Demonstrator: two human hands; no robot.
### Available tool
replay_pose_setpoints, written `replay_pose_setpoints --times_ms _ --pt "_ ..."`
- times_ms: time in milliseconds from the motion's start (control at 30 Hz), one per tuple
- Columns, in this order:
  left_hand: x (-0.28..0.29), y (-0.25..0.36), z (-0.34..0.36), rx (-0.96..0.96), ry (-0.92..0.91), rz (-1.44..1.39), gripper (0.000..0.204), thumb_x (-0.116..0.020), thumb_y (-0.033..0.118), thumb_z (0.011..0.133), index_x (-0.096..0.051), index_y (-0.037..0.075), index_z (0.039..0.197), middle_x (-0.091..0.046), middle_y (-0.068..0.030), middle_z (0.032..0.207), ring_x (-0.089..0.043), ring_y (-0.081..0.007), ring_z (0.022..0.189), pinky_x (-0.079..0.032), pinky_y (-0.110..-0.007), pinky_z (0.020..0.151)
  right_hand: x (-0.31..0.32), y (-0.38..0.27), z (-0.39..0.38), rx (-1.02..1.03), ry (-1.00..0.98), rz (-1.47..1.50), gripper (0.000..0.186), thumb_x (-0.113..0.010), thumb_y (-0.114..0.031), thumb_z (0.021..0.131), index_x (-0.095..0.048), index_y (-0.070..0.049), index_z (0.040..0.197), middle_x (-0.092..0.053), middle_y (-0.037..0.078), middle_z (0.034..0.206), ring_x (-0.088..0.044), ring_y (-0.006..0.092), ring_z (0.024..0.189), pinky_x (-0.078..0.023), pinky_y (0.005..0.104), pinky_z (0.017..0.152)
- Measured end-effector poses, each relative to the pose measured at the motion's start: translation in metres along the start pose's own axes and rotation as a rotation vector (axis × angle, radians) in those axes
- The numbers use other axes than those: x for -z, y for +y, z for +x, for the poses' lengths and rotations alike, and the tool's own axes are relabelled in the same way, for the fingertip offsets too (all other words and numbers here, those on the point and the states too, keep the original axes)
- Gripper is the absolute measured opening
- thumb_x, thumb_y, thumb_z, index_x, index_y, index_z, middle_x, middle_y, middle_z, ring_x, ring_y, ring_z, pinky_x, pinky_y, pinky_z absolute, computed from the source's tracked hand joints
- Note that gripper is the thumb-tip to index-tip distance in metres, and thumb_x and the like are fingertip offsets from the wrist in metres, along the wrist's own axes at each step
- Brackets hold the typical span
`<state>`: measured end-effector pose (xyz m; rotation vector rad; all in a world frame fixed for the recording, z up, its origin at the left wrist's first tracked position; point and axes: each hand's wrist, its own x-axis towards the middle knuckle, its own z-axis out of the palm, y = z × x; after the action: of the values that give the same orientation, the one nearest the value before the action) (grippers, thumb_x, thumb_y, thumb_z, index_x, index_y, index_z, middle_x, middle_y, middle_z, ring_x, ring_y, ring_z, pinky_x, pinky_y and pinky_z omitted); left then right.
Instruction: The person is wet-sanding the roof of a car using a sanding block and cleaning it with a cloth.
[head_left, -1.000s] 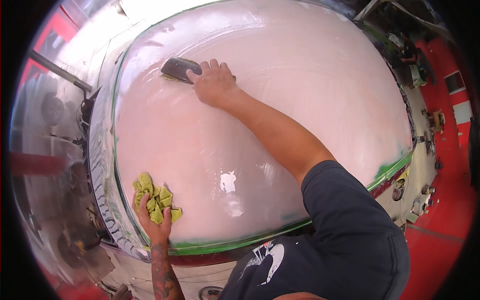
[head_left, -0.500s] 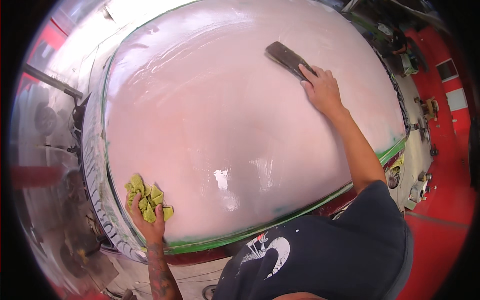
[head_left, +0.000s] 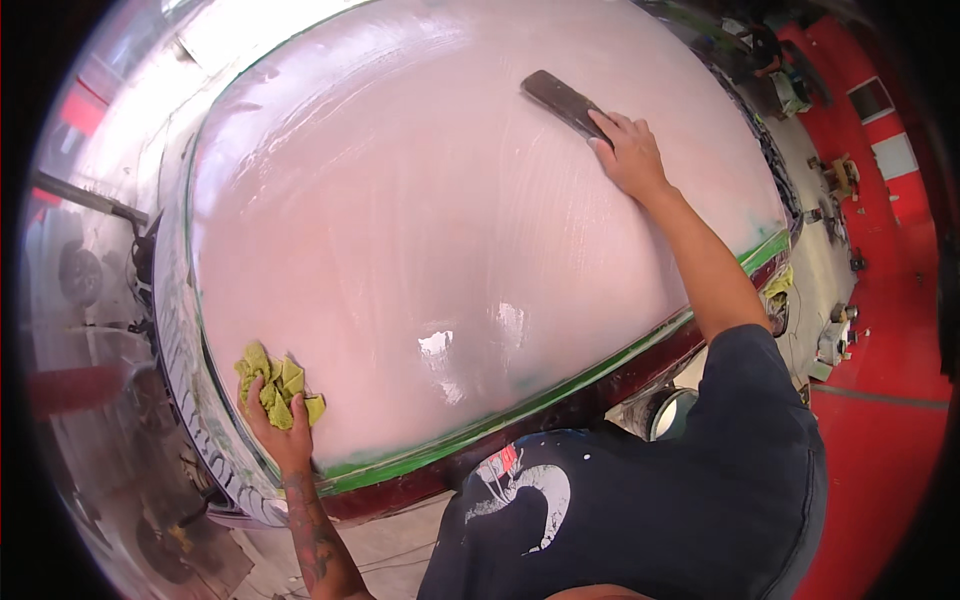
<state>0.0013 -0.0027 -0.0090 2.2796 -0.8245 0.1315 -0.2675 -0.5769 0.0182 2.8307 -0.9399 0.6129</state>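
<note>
A wide, wet, pale pink primed car panel [head_left: 450, 220] with green along its edges fills the middle. My right hand [head_left: 630, 155] is closed on the near end of a dark, long sanding block [head_left: 555, 95], lying on the panel's upper right part. My left hand [head_left: 275, 425] grips a crumpled yellow-green cloth [head_left: 272, 375] on the panel's lower left corner. Streaks and shiny wet patches show across the surface.
Red floor [head_left: 880, 470] and grey concrete run along the right, with assorted containers [head_left: 838, 340] and another yellowish cloth [head_left: 782, 280] beside the panel's edge. A person [head_left: 765, 50] is at the far upper right. A wheel [head_left: 80, 270] and metal bar [head_left: 90, 200] show on the left.
My right hand swept the block from the upper left to the upper right, then shifted slightly up and left in view. The view has shifted a little; my left hand still holds the cloth.
</note>
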Motion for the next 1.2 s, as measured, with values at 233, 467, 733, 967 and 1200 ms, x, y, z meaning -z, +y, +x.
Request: replay_pose_setpoints --times_ms 233,467,733,967,1200 --pt "0.007 -0.008 -0.003 -0.002 0.032 0.045 0.056 -0.076 0.009 0.085 -0.055 0.002 0.136 -0.052 -0.0234 0.133 -0.05 -0.0404 0.127 -0.039 -0.046 0.11 0.039 -0.112 -0.109 0.071 -0.046 0.201 0.054 -0.074 -0.024 0.086 -0.063 -0.017 0.138 -0.056 0.014 0.138 -0.053 0.0332 0.101 -0.046 0.0455 0.09" --pt "0.006 -0.009 -0.002 -0.004 0.03 -0.041 0.054 -0.074 0.007 0.086 -0.055 0.001 0.136 -0.052 -0.0225 0.133 -0.051 -0.0393 0.127 -0.04 -0.045 0.109 0.067 -0.048 -0.147 -0.009 -0.045 0.085 0.052 -0.07 -0.024 0.09 -0.06 -0.016 0.141 -0.056 0.016 0.134 -0.052 0.0351 0.103 -0.044 0.0456 0.094" --pt "0.002 -0.009 0.0 -0.042 0.034 0.001 0.054 -0.075 0.009 0.087 -0.055 0.001 0.137 -0.053 -0.0225 0.132 -0.051 -0.039 0.126 -0.041 -0.046 0.108 0.059 -0.062 -0.167 -0.203 0.016 0.051 0.052 -0.068 -0.02 0.089 -0.061 -0.018 0.14 -0.056 0.018 0.133 -0.052 0.0369 0.103 -0.044 0.048 0.089" --pt "0.005 -0.015 -0.003 -0.022 0.035 -0.002 0.052 -0.074 0.01 0.09 -0.054 0.001 0.138 -0.053 -0.0213 0.136 -0.052 -0.0359 0.126 -0.042 -0.043 0.107 0.08 -0.085 -0.183 -0.002 -0.038 0.128 0.054 -0.072 -0.022 0.087 -0.061 -0.022 0.14 -0.056 0.018 0.132 -0.053 0.0335 0.099 -0.045 0.0444 0.088" --pt "0.001 -0.003 0.004 -0.066 0.039 0.042 0.052 -0.075 0.012 0.089 -0.056 0.001 0.136 -0.053 -0.0228 0.135 -0.052 -0.0385 0.127 -0.041 -0.045 0.108 0.063 -0.016 -0.177 -0.272 0.044 -0.026 0.048 -0.065 -0.02 0.093 -0.061 -0.018 0.14 -0.058 0.021 0.129 -0.052 0.037 0.105 -0.042 0.0459 0.096"
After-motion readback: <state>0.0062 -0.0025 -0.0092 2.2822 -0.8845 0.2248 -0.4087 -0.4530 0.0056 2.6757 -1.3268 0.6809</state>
